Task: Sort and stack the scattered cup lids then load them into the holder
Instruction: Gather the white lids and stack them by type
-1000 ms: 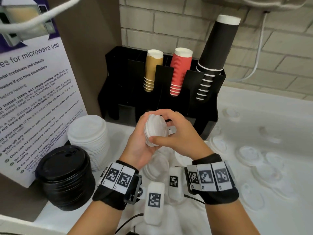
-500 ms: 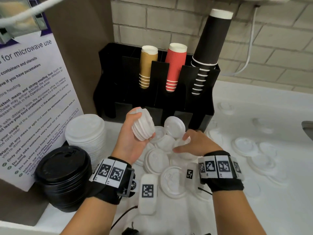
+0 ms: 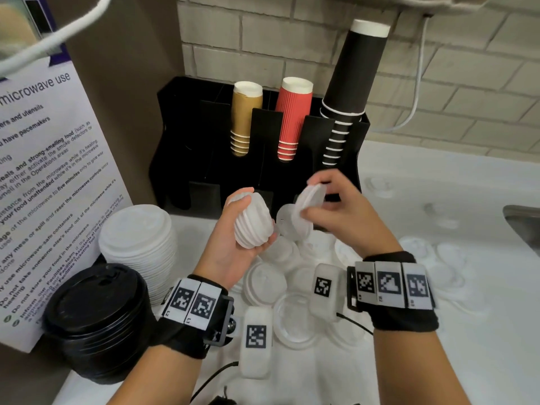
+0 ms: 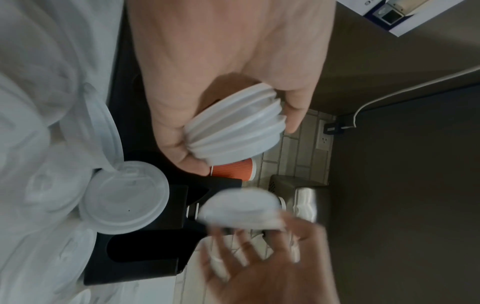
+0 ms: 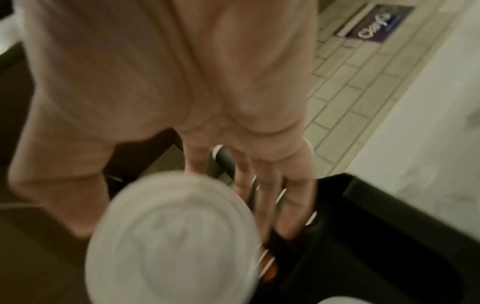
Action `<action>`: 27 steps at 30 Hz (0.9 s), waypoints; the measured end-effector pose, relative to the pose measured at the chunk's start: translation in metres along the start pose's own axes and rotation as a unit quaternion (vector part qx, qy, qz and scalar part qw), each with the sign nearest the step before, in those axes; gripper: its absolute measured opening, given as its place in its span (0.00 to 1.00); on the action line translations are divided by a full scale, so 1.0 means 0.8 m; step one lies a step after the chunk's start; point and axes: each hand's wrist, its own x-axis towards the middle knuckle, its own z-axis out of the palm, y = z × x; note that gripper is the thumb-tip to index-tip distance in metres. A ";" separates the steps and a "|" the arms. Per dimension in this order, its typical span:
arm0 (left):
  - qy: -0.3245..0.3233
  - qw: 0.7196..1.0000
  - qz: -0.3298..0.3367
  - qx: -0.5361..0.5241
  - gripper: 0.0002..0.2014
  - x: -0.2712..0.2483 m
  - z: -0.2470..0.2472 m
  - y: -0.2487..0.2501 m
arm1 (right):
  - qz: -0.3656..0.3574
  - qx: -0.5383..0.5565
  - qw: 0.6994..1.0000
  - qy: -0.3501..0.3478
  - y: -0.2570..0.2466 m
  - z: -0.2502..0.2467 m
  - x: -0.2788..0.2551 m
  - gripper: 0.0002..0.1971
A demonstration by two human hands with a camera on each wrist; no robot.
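My left hand grips a short stack of small white lids, tilted on its side in front of the black holder. To its right, my right hand pinches a single white lid by its edge, raised a little above the counter and apart from the stack. Several loose white lids lie scattered on the white counter below and to the right of both hands.
A tall stack of large white lids and a stack of black lids stand at the left. The holder carries tan, red and black cup stacks. A notice board leans at far left; a sink edge at right.
My right hand went down to the loose lids, took one and has lifted it up beside the stack. My left hand kept its stack, which now lies more tilted.
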 end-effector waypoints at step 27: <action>-0.035 0.996 0.021 0.077 0.28 -0.017 0.015 -0.007 | -0.060 0.042 0.994 -0.083 -0.002 0.054 -0.024 0.32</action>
